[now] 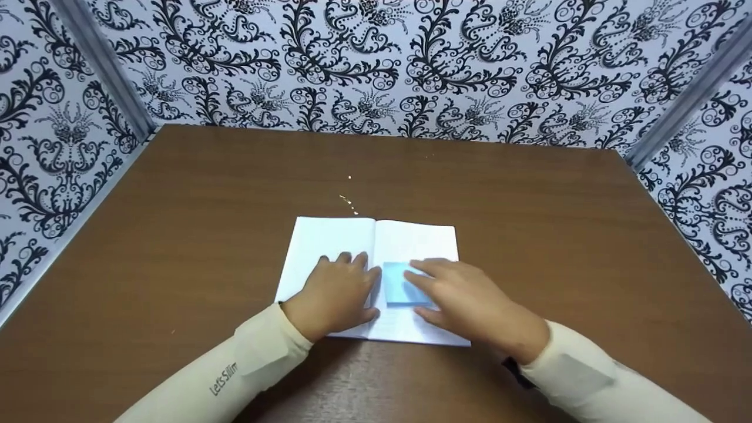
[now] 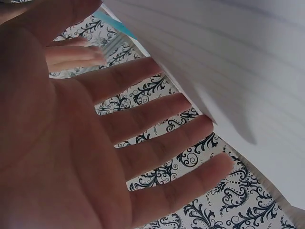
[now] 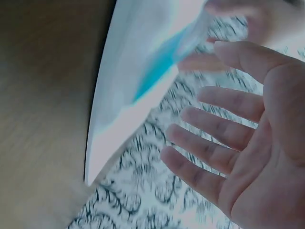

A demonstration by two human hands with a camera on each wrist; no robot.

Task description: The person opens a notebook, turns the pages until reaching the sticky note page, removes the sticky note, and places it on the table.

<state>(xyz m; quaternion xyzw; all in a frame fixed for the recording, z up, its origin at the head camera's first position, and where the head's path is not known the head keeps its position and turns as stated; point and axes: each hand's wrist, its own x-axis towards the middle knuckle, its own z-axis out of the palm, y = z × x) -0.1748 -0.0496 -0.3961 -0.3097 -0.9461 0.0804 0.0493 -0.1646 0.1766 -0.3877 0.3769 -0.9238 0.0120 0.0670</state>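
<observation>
A white lined notebook [image 1: 335,236] lies spread flat on the wooden table. On its right page sits a square light-blue pad of sticky notes [image 1: 398,286], a thin teal strip in the right wrist view [image 3: 155,74]. My left hand [image 1: 335,294] is over the left page near the fold, its fingers extended and its fingertips at the paper in the left wrist view. Over the pad's right part is my right hand [image 1: 470,294], fingers loosely spread, partly hiding the pad and page. In the right wrist view that palm holds nothing and its fingers look apart from the paper.
The brown table [image 1: 211,235] extends around the notebook on all sides. A few small pale specks [image 1: 350,203] mark the surface just behind it. Patterned black-and-white walls [image 1: 376,64] enclose the table's back and sides.
</observation>
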